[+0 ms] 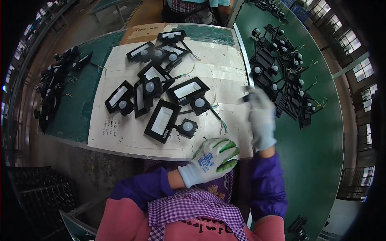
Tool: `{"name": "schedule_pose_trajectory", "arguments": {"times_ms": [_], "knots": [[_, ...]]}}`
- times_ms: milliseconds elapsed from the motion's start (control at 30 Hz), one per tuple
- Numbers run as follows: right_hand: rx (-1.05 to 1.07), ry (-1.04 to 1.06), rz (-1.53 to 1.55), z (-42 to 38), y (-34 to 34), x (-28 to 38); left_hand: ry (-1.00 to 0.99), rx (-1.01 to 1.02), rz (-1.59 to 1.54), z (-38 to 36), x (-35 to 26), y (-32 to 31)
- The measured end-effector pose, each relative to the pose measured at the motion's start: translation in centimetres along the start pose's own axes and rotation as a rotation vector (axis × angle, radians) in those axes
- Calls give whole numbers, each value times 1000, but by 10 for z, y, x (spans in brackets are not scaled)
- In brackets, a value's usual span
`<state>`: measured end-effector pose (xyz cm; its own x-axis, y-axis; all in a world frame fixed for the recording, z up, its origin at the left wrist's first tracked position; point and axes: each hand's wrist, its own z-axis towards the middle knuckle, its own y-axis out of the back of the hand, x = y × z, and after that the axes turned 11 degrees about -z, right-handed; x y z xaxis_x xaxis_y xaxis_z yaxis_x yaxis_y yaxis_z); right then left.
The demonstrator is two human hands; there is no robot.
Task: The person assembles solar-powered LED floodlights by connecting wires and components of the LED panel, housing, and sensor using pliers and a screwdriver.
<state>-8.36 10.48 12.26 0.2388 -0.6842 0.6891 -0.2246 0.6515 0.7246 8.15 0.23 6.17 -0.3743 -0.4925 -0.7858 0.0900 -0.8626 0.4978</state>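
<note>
My left hand [213,160], in a white glove with green coating, rests at the front edge of the white-topped table with its fingers loosely bent and a little apart. Nothing shows in it. Just beyond it lies a black floodlight with a domed sensor [163,121]. My right hand [261,119], gloved too and smeared by motion, is over the table's right edge. A small dark piece [246,97] shows at its fingertips, too blurred to name. Several more black floodlights [188,90] with sensors and loose wire ends lie in a cluster left of my right hand.
On the green surface to the right lie many more floodlights [283,76]. Another pile [60,80] sits on the green surface at left. A person [193,12] is across the table. Black stacked items [46,201] stand at lower left. Handwriting marks the white sheet [110,138].
</note>
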Motion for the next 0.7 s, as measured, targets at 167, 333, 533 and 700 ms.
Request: {"name": "schedule_pose_trajectory", "arguments": {"times_ms": [167, 333, 533, 700], "knots": [[450, -12, 277, -28, -58, 67, 83, -7, 287, -10, 8, 8], [380, -100, 473, -17, -47, 52, 319, -160, 88, -15, 20, 42], [40, -234, 607, -63, -18, 25, 502, -414, -811, -21, 17, 54], [153, -189, 586, -143, -30, 41, 456, -208, -1564, -16, 47, -2]]}}
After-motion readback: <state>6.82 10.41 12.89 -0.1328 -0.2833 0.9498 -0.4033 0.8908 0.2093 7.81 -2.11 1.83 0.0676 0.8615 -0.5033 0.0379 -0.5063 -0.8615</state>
